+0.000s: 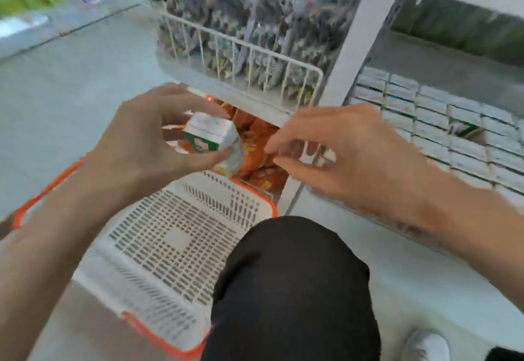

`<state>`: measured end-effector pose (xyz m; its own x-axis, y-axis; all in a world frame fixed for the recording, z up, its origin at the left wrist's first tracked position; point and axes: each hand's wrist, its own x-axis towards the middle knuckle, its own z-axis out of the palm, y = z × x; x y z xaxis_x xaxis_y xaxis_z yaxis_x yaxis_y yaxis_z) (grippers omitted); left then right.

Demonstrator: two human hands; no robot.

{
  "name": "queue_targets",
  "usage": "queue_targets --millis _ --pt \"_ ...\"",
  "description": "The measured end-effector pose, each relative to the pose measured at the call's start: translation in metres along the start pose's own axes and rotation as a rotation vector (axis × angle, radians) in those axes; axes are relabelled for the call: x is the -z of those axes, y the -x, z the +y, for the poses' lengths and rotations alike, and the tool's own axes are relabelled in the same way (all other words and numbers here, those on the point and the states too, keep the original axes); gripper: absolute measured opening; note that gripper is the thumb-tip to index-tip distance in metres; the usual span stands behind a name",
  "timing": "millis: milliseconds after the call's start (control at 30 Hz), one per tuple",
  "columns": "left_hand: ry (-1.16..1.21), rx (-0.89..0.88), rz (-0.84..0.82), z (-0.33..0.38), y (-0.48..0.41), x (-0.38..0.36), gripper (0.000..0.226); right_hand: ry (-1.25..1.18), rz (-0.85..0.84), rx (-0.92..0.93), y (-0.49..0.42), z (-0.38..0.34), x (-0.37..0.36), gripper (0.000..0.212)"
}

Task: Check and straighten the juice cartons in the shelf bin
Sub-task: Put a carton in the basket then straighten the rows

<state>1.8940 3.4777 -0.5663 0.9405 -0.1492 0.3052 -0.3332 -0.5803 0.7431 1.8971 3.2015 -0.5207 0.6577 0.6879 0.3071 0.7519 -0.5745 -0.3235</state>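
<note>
Perforated plastic basket (181,236), matt white with a glossier orange rim. Above the basket, faintly glossy coated-paper carton (211,137); higher still, smooth white-coated metal wire bin (283,61) of shiny film packets (255,6). Just beyond the basket, glossy orange wrappers (256,145). Beside the basket, matt black cloth knee (292,290).

White slotted basket (175,236) with orange rim on floor, wire rack (241,42) of dark packets (255,0) above
</note>
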Motion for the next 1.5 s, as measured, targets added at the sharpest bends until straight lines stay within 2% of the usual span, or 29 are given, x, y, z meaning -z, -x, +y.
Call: queue_targets --millis 133,233,367,467,633,700,800,867,933,1033,1133,1200,1333,1500 --pt "-0.133 0.096 -0.127 -0.046 0.019 -0.051 0.038 0.100 -0.365 -0.025 -0.031 -0.002 -0.031 0.016" --pt "-0.232 0.161 -0.230 -0.099 0.025 -0.091 0.039 0.267 -0.475 -0.033 -0.042 0.003 -0.048 0.014" --pt "-0.357 0.269 -0.416 -0.172 0.039 -0.154 0.038 0.372 -0.437 -0.043 -0.047 0.006 -0.053 0.016" --pt "-0.358 0.348 -0.495 -0.212 0.058 -0.195 0.034 0.409 -0.400 -0.050 -0.047 0.007 -0.051 0.017" --pt "-0.265 0.454 -0.444 -0.234 0.081 -0.245 0.014 0.443 -0.418 -0.064 -0.045 0.006 -0.050 0.018" --pt "-0.276 0.443 -0.445 -0.238 0.087 -0.253 0.021 0.448 -0.422 -0.068 -0.044 0.007 -0.048 0.018" --pt "-0.295 0.397 -0.441 -0.233 0.088 -0.242 0.048 0.474 -0.433 -0.069 -0.045 0.009 -0.047 0.018" --pt "-0.293 0.394 -0.445 -0.223 0.075 -0.223 0.052 0.483 -0.437 -0.080 -0.045 0.007 -0.043 0.017" --pt "-0.233 0.379 -0.446 -0.203 0.053 -0.197 0.044 0.505 -0.419 -0.073 -0.044 0.004 -0.037 0.017" --pt "-0.076 0.269 -0.315 -0.153 0.017 -0.150 0.025 0.495 -0.351 -0.069 -0.039 0.002 -0.023 0.020" --pt "0.033 0.103 -0.114 -0.078 -0.012 -0.103 0.015 0.289 -0.206 -0.115 -0.024 0.004 -0.002 0.018" --pt "0.093 0.013 -0.041 -0.021 -0.027 -0.078 0.015 0.077 -0.022 -0.171 -0.005 0.009 0.015 0.017" --pt "0.117 -0.151 -0.080 0.084 -0.050 -0.069 0.013 -0.051 0.198 -0.308 0.048 0.030 0.052 0.015" --pt "0.107 -0.270 -0.259 0.172 -0.075 -0.108 0.014 0.020 0.228 -0.579 0.122 0.075 0.087 0.018"
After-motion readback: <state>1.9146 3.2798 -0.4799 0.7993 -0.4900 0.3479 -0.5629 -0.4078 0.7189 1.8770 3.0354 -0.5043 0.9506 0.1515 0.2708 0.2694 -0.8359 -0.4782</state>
